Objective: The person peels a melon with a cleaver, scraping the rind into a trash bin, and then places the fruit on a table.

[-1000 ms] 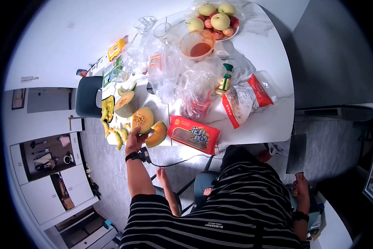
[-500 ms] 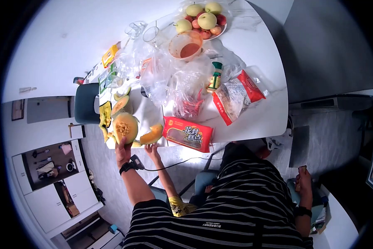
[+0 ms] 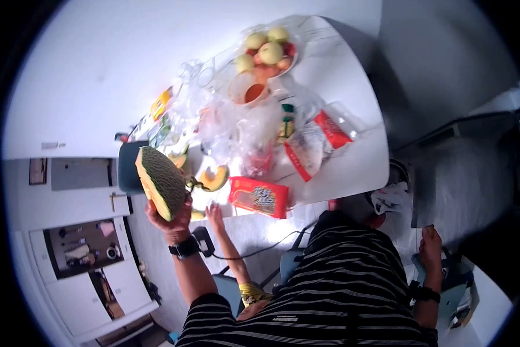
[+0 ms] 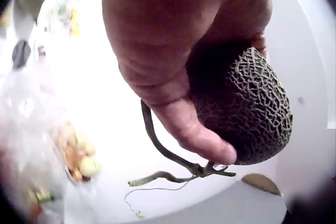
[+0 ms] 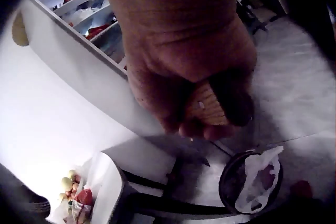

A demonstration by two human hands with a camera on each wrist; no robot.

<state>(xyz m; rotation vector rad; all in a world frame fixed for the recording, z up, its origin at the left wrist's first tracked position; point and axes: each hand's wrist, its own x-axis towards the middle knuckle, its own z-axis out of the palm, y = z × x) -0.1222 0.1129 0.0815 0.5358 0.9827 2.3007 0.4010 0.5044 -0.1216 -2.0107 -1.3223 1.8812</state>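
Observation:
My left hand (image 3: 172,224) grips a half cantaloupe (image 3: 166,180), raised at the table's left end with its cut face turned left. In the left wrist view, the thumb presses on the netted rind (image 4: 257,108), and a dry forked stem (image 4: 176,157) hangs beside it. A cut melon wedge (image 3: 216,179) lies on the table (image 3: 361,165) right of that hand. Well away from the table, my right hand (image 3: 430,246) holds a cleaver (image 3: 425,196) low, its broad blade pointing forward. Its wooden handle (image 5: 207,106) fills the fist in the right wrist view.
Another person's hand (image 3: 215,218) reaches to the table edge near the wedge. A red pastry package (image 3: 260,198), plastic bags (image 3: 225,130), a red-and-white bag (image 3: 312,147), a tub (image 3: 249,89) and a fruit plate (image 3: 286,69) crowd the table. A bin (image 5: 227,184) stands on the floor.
My left hand has lifted the half cantaloupe off the table and turned it, so the rind now faces right. The other person's hand has come up to the table edge. The right hand keeps holding the cleaver.

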